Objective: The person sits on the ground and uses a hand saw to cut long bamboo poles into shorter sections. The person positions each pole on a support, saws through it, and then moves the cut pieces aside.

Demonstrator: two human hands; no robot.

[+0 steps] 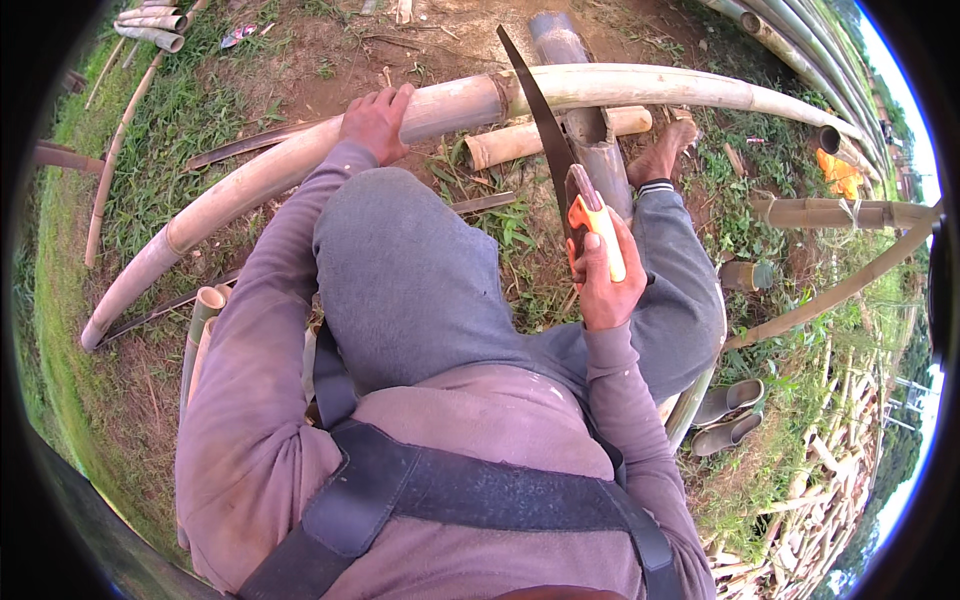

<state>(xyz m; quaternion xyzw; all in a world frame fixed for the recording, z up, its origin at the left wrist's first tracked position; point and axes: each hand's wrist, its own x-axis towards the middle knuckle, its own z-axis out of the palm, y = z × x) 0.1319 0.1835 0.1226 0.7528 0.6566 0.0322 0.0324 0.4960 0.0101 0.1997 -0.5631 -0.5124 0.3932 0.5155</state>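
A long bamboo pole (430,108) runs across in front of me, bending toward the rim on both sides. My left hand (376,122) presses on its top, fingers curled over the far side. My right hand (608,275) grips the orange and white handle (598,228) of a hand saw, whose dark blade (545,120) points up and away. The blade crosses in front of the pole just right of a joint; whether it touches cannot be told. A thick grey bamboo piece (600,165) lies beneath the pole, its split hollow showing.
A shorter bamboo length (505,147) lies behind the saw blade. My bare foot (662,152) rests on the right. Boots (727,415) stand at lower right, near a heap of bamboo scraps (815,490). More poles (790,50) are stacked at far right.
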